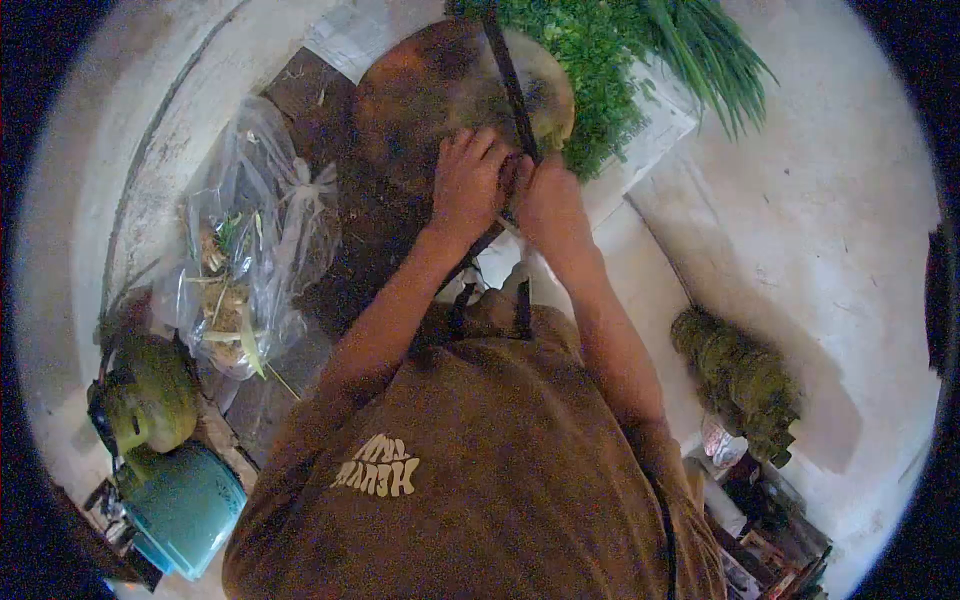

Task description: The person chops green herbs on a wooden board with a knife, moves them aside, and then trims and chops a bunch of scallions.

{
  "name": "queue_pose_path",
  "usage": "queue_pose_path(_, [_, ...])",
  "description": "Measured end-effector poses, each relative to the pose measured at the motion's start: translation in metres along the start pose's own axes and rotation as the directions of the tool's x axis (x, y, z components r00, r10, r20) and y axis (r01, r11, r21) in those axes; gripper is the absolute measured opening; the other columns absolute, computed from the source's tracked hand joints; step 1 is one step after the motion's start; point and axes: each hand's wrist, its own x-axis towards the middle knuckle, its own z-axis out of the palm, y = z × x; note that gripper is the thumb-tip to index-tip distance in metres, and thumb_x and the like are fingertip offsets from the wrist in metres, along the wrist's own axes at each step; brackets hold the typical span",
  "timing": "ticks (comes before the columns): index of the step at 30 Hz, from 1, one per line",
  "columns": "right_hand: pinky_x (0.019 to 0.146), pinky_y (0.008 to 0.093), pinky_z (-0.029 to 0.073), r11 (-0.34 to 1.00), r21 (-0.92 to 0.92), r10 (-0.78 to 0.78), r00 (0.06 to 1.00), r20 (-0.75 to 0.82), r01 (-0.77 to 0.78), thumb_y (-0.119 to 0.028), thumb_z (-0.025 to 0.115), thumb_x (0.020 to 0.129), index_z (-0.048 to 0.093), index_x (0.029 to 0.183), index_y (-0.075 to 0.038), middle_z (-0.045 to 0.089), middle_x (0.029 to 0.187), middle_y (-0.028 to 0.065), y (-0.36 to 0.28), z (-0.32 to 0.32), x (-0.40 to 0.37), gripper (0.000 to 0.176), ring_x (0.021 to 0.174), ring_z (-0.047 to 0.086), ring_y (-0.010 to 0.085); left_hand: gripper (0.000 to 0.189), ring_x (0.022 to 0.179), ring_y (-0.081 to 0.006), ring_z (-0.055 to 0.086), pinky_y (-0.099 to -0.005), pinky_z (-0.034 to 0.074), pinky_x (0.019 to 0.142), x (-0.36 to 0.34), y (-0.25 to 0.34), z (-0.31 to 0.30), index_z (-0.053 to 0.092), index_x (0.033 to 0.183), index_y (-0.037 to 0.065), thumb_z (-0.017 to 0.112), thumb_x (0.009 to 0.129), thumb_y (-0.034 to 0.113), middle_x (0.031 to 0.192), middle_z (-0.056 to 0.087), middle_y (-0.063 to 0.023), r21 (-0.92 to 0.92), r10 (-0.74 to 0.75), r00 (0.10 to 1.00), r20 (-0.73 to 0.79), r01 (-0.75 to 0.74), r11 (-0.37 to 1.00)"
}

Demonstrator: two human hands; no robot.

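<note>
Both hands are close together at the near edge of a round, stained wooden board point(415, 100). The fingers of my left hand point(470, 180) are bent and pressed together; what they hold, if anything, is too dark to make out. Right beside it, my right hand point(550, 205) is closed on something hidden between the two hands. A long dark strap or bar point(508, 80) runs down across the board to my right hand. Leafy green herbs point(590, 80) lie just beyond the board's right edge.
Long green stalks point(705, 60) lie at the upper right. A clear plastic bag point(240, 260) with food scraps is at the left, above a green rounded container point(150, 395) and a teal box point(185, 510). A ridged dark green object point(735, 380) sits at the right.
</note>
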Motion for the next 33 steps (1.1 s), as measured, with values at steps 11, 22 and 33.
queue_pose_path(11, [0.069, 0.0562, 0.047, 0.999, -0.023, -0.039, 0.999, -0.025, 0.038, -0.026, 0.049, 0.098, 0.054, 0.098, 0.005, 0.061, 0.079, 0.0326, 0.037, -0.086, -0.009, 0.032, 0.079, 0.059, 0.0512, 0.039, 0.112, -0.0366, 0.055, -0.0449, 0.042, 0.100, 0.017, -0.028, -0.025, 0.062, 0.124, 0.008, 0.051, 0.087, 0.004, 0.119, 0.062, -0.0163, -0.125, -0.040, 0.999, 0.000, 0.039, 0.991])
queue_pose_path(22, [0.069, 0.0563, 0.051, 0.977, -0.123, -0.133, 0.947, 0.291, 0.175, -0.031, 0.045, 0.099, 0.050, 0.102, 0.004, 0.063, 0.080, 0.0306, 0.098, -0.094, 0.008, 0.035, 0.076, 0.063, 0.0476, 0.034, 0.113, -0.0377, 0.057, -0.0422, 0.043, 0.099, -0.087, -0.008, -0.086, 0.057, 0.130, 0.008, 0.046, 0.098, 0.010, 0.121, 0.061, -0.0201, 0.103, -0.416, 0.887, -0.200, 0.441, 0.892])
queue_pose_path(33, [0.070, 0.0545, 0.051, 0.948, -0.024, -0.299, 0.917, 0.263, 0.316, -0.035, 0.047, 0.098, 0.054, 0.105, 0.007, 0.063, 0.078, 0.0303, 0.139, -0.128, 0.048, 0.043, 0.075, 0.062, 0.0469, 0.018, 0.088, -0.0329, 0.067, -0.0402, 0.051, 0.081, -0.103, 0.097, -0.042, 0.068, 0.096, 0.001, 0.052, 0.096, 0.009, 0.094, 0.070, -0.0164, -0.152, -0.665, 0.739, -0.109, 0.649, 0.745])
